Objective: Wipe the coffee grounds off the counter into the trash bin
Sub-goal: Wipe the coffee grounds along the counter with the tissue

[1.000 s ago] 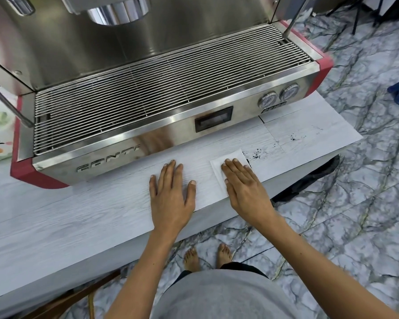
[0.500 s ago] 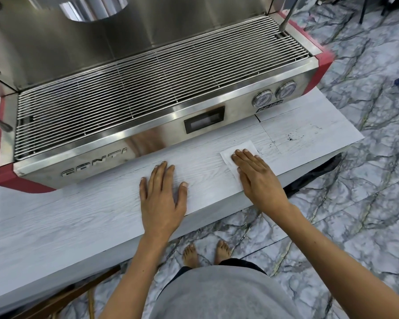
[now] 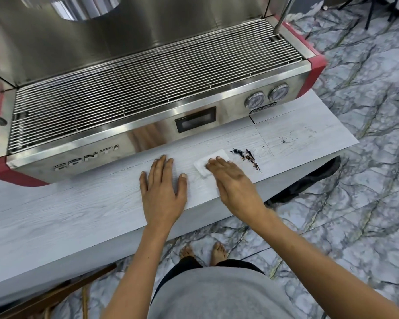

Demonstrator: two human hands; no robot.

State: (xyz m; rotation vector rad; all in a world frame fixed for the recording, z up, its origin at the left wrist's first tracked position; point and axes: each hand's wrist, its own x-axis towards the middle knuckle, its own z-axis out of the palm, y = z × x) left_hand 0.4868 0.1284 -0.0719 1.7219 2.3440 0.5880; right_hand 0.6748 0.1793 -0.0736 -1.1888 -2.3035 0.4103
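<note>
A dark line of coffee grounds (image 3: 246,157) lies on the pale wood-grain counter (image 3: 78,203), with a few more specks (image 3: 285,141) further right. My right hand (image 3: 232,183) lies flat on a white folded tissue (image 3: 211,161), pressing it onto the counter just left of the grounds. Only the tissue's far half shows past my fingers. My left hand (image 3: 162,189) rests palm down on the counter beside it, fingers spread, holding nothing. A black trash bag or bin edge (image 3: 309,180) peeks out below the counter's right end.
A large steel espresso machine (image 3: 148,100) with red corners and a wire drip grate fills the back of the counter. The counter's front edge runs just below my wrists. Marble-pattern floor (image 3: 355,203) lies to the right and below, and my bare feet (image 3: 203,252) stand on it.
My right hand slid the tissue right over the scattered grounds, then back left, leaving them gathered in a dark line beside it. My left hand stayed flat on the counter.
</note>
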